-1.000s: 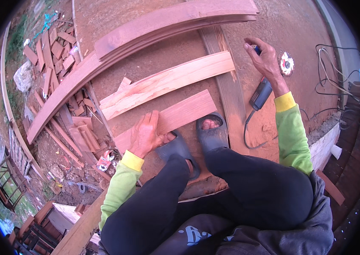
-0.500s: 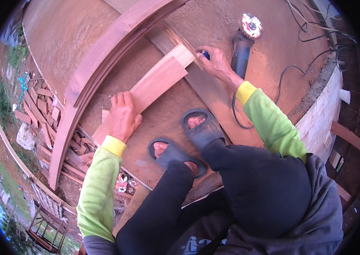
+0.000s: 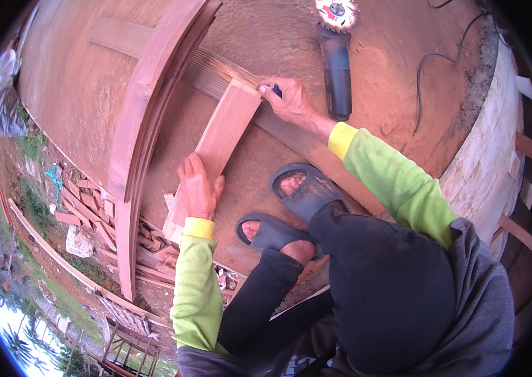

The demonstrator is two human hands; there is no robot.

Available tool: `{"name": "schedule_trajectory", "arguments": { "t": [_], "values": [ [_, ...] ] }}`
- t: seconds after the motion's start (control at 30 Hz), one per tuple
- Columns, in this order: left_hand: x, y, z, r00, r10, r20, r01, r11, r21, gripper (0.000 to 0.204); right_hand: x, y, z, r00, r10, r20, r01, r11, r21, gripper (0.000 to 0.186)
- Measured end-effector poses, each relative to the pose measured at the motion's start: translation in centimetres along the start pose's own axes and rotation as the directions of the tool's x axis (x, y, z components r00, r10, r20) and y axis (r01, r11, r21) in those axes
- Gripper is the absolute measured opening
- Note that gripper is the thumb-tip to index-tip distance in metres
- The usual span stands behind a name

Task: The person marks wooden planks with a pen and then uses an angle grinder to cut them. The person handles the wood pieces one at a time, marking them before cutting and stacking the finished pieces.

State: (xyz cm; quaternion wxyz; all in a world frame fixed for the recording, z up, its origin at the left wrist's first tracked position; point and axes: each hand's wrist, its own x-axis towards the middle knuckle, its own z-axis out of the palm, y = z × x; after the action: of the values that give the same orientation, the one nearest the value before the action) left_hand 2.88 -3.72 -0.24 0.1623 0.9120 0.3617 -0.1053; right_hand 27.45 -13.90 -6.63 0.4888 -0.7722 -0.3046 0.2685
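Observation:
A short flat reddish-brown board (image 3: 231, 122) lies on top of another wooden piece, whose pale end (image 3: 245, 83) shows just past it. Both rest across a long grooved plank (image 3: 216, 75). My left hand (image 3: 198, 190) presses on the near part of the board, fingers bent over its edge; it grips the board. At the board's far end, my right hand (image 3: 294, 103) pinches a small dark blue stick-like thing (image 3: 276, 90); its kind is too small to make out. The fingertips are at the board's corner.
An angle grinder (image 3: 337, 72) with a toothed disc lies beyond my right hand, near a black cord (image 3: 421, 94). A long curved wooden beam (image 3: 137, 132) stands at left. Beyond the edge lie several wood offcuts (image 3: 93, 210). My sandaled feet (image 3: 294, 188) are close to the board.
The upper board has slid toward the far end of the lower piece, so their ends now nearly line up. My right hand stays at that end. The view has turned and shifted.

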Motion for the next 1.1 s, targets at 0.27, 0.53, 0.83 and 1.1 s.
{"name": "schedule_trajectory", "arguments": {
  "t": [0.27,0.53,0.83,1.1],
  "values": [
    [0.3,-0.1,0.9,0.999,-0.004,-0.052,0.004,1.0,0.0,0.077,-0.6,0.4,0.6,0.996,-0.053,-0.07,0.058,0.995,0.076,0.015],
    [0.6,0.3,0.7,0.999,0.002,-0.047,-0.002,1.0,-0.005,0.076,-0.9,0.6,0.8,0.996,-0.041,-0.085,0.049,0.994,0.094,0.014],
    [1.1,0.2,1.0,0.995,0.05,-0.085,-0.049,0.999,0.016,0.073,-0.9,0.6,1.0,0.989,-0.062,-0.132,0.086,0.979,0.183,0.014],
    [1.3,0.4,1.1,0.997,0.025,-0.071,-0.024,1.0,0.016,0.071,-0.9,0.6,1.1,0.99,-0.053,-0.128,0.076,0.981,0.181,0.013]
  ]
}}
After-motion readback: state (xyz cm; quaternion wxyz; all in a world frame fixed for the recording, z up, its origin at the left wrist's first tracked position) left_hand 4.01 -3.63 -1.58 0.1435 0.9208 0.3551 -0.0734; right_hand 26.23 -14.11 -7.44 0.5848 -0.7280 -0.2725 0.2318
